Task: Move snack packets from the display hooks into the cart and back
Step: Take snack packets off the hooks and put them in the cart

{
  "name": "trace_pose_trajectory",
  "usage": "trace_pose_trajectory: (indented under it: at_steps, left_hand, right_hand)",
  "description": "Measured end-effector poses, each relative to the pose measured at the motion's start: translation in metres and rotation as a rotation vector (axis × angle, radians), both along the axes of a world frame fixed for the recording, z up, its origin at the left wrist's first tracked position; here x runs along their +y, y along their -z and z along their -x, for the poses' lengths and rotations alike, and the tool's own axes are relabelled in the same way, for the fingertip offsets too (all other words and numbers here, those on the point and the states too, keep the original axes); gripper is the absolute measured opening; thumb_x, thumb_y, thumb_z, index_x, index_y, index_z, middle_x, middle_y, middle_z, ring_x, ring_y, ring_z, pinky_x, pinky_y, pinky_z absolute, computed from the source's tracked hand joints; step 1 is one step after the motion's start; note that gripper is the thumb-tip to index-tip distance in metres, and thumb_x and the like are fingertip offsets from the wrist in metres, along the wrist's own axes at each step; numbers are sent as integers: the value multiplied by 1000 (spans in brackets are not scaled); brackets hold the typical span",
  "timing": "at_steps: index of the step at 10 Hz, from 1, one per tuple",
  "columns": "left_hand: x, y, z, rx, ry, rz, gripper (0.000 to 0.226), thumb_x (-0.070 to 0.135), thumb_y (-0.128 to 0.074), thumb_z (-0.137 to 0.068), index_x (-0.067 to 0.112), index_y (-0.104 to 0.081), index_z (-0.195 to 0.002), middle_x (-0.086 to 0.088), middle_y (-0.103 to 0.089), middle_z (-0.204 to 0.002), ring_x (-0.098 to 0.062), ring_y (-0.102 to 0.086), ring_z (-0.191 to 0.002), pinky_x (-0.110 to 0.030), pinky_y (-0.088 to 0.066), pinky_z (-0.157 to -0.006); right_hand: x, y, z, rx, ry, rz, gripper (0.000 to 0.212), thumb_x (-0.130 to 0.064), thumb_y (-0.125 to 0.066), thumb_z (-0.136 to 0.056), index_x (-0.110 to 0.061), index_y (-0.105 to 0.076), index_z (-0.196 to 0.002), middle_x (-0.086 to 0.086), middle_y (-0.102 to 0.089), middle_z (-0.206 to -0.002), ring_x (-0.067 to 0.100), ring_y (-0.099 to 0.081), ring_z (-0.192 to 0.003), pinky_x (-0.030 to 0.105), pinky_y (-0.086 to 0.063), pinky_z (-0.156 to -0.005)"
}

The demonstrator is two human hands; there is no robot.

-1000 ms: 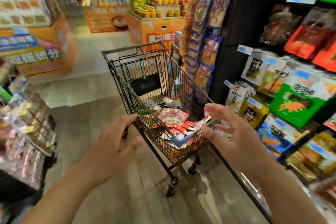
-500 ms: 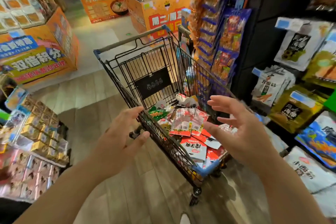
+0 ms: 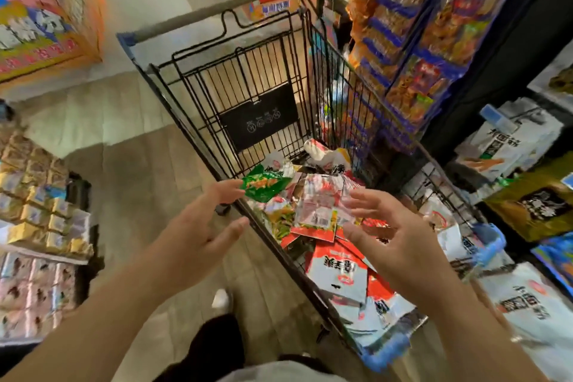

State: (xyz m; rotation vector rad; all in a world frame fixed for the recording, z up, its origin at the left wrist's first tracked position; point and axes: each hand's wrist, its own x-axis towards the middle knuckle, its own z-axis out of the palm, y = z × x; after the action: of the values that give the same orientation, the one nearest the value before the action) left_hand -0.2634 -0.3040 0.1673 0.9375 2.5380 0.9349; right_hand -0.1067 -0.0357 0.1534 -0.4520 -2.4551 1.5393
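Glossy, crinkled snack packets fill the black wire cart. The left hand and right hand hover spread and empty, flanking the pile.

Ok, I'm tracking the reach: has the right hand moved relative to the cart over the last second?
Yes. The right hand was over the near right rim of the cart. It now sits further left and forward, above the snack packets.

Snack packets lie in the cart, display hooks right.
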Motion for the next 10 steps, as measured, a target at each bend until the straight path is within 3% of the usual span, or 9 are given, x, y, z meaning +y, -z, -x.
trace_pose_trajectory:
  at_steps: [1,2,4,6,7,8,9,10]
  left_hand:
    - [9,13,37,-14,30,-20,50,67,-46,-87,54,-39,-135,51,-41,-128,34,-35,-122,4,-33,-94]
    - [26,40,102,-50,94,-11,44,52,-55,-92,47,-46,-135,39,-48,-132,30,-39,-121,-9,-37,-102]
    - [74,81,242,-104,342,43,44,26,-65,-97,29,-50,-139,14,-60,-133,-1,-56,-125,-34,-47,-109]
    - [108,120,332,-64,406,81,49,22,-62,-99,40,-37,-137,21,-62,-119,2,-57,-113,-32,-49,-97]
    - [125,138,349,-80,411,173,52,26,-65,-98,41,-36,-138,16,-62,-125,-6,-60,-117,-34,-50,-100]
    - [161,168,367,-56,548,371,49,36,-65,-97,35,-43,-141,6,-57,-137,-18,-57,-127,-35,-47,-105]
    - [178,184,372,-40,588,417,47,36,-65,-96,28,-50,-140,1,-61,-136,-22,-61,-123,-35,-49,-103]
    - [181,210,374,-143,528,387,26,30,-66,-97,30,-60,-122,7,-69,-114,-9,-68,-103,-31,-52,-96]
  right_hand:
    - [-2,10,27,-30,44,-10,43,-31,-78,-86,-39,-61,-125,-27,-68,-111,-6,-63,-109,9,-50,-87]
    - [-7,26,70,-86,154,26,42,-31,-78,-86,-44,-61,-121,-32,-65,-113,-7,-63,-108,9,-51,-88]
    - [-28,67,162,-171,436,87,41,-27,-77,-86,-48,-61,-117,-33,-65,-112,-12,-59,-110,1,-45,-85]
    - [-36,122,243,-260,599,134,41,-30,-80,-84,-55,-58,-109,-32,-63,-110,-15,-57,-106,1,-44,-82]
    - [-36,149,269,-289,665,178,41,-36,-81,-83,-59,-56,-106,-32,-63,-111,-18,-57,-101,-3,-42,-77]
    - [-31,201,301,-322,672,230,43,-38,-81,-84,-56,-54,-112,-36,-60,-109,-19,-56,-98,-3,-41,-72]
    - [-28,235,316,-424,610,236,51,-38,-80,-85,-39,-51,-127,-24,-57,-117,-6,-54,-103,6,-40,-83]
    - [-30,268,330,-491,581,322,60,-21,-75,-90,-13,-44,-141,3,-52,-136,15,-53,-118,15,-41,-90]
